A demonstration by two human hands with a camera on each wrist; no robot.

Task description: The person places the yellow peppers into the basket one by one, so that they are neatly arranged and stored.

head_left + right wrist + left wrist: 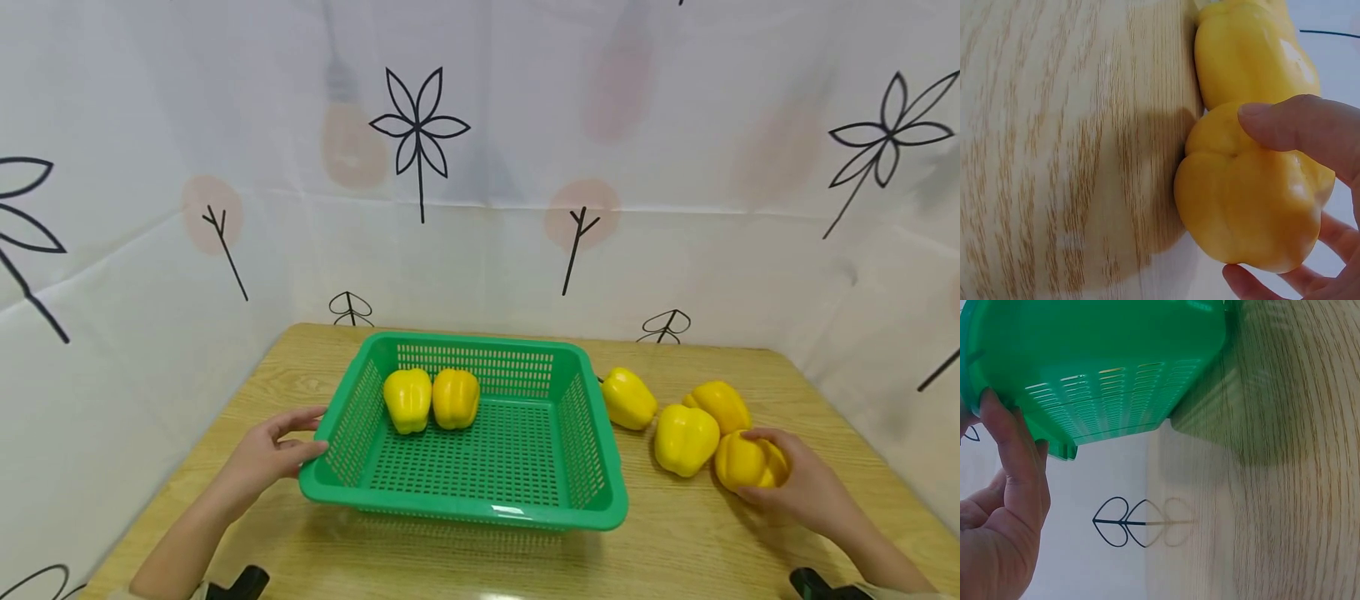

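- Six yellow peppers by my count: two inside the basket, four on the table off to its right.
- Just one green basket [450, 505], one wooden table [690, 542].
- The basket pair [408, 402] [456, 400] sits side by side near the back left corner, so bare basket floor shows to their right and in front.
- Right hand [802, 483]: thumb and fingers curved around the nearest pepper [750, 462], spread only as wide as the pepper. It's the rightmost of the four, right up against its neighbours.
- Other three: one [628, 400] just beside the basket's right wall, two [686, 440] [723, 404] bunched by the held one.
- Left hand [273, 454]: thumb and fingers nearly together, gripping the basket's left rim.
- Tight at the back: only a thin strip of table between rim and edge. More bare wood toward the front.
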